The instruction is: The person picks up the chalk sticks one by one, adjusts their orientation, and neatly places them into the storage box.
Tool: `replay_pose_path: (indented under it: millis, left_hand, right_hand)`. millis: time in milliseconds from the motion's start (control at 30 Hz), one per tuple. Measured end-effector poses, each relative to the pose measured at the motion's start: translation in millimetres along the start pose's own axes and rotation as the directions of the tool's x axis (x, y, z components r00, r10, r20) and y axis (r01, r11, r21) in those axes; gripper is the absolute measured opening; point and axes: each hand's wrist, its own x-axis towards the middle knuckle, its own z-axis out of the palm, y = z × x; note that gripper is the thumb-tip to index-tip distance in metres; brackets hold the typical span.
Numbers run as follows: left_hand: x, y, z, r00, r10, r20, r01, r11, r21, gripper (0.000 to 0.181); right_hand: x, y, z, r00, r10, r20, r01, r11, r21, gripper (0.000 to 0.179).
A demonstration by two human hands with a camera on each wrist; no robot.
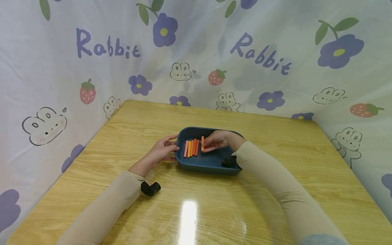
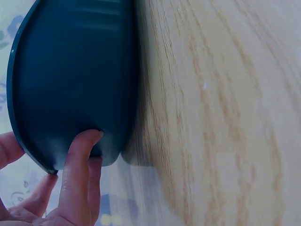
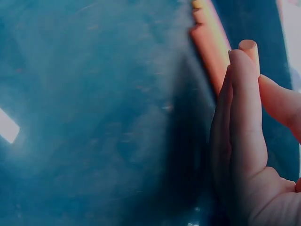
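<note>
A dark blue tray [image 1: 208,167] sits on the wooden table. My left hand [image 1: 159,150] holds its left end, with fingers spread around the rim and against the outer wall [image 2: 70,70]. Inside the tray my right hand [image 1: 218,139] pinches an orange chalk stick [image 1: 202,144] between thumb and fingertips. The flat end of that chalk [image 3: 248,45] sticks up past the fingertips in the right wrist view. To its left lies a row of several chalk sticks [image 1: 189,149], pink at the left, then yellow and orange tones, side by side.
The wooden table [image 1: 147,122] extends around the tray. Behind it and at both sides hangs a white curtain [image 1: 202,44] printed with rabbits, flowers and strawberries. Black wrist cameras sit at the left cuff [image 1: 150,188] and right cuff, the latter overlapping the tray's near right corner.
</note>
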Motion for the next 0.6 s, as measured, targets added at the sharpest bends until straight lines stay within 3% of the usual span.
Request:
replay_pose_path:
  millis: [300,600]
  left_hand:
    - [0.3,0.1,0.2,1.0,-0.001,-0.005,0.001,1.0,-0.004,0.058]
    - [1.3,-0.8,0.6,1.0,0.005,0.004,-0.005,1.0,-0.019,0.059]
  right_hand:
    - [3.2,1.0,5.8,0.999,0.031,-0.023,-0.031,1.0,-0.003,0.04]
    - [-8.0,-7.3,7.6,1.0,-0.01,-0.013,0.01,1.0,0.015,0.041]
